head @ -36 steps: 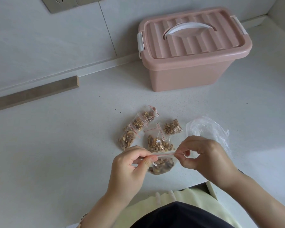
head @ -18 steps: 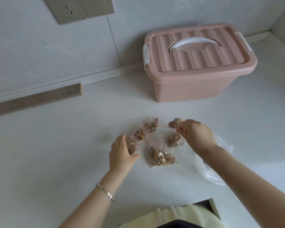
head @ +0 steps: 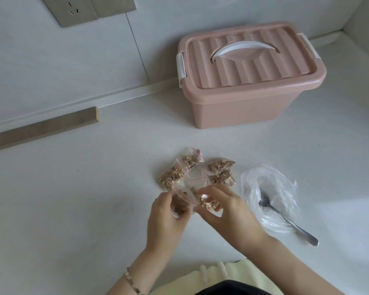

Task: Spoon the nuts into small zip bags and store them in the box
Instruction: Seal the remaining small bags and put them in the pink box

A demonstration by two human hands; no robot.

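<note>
Several small zip bags of nuts [head: 221, 166] lie in a cluster on the white counter. My left hand [head: 166, 218] and my right hand [head: 228, 211] are together just in front of the cluster, and both grip small nut bags [head: 200, 199] between their fingers. The pink box [head: 239, 103] stands at the back right with its lid closed and its white handle down. A metal spoon [head: 290, 221] lies on a crumpled clear plastic bag [head: 271, 194] to the right of my right hand.
A wooden strip [head: 43, 128] lies along the wall at the left. A wall socket plate [head: 87, 9] is at the top left. The counter's front edge runs close to my body.
One second ago both hands pinched one bag's zip strip. Then they reached apart into the cluster. Now they are drawn together nearer to me, gripping bags picked from the pile.
</note>
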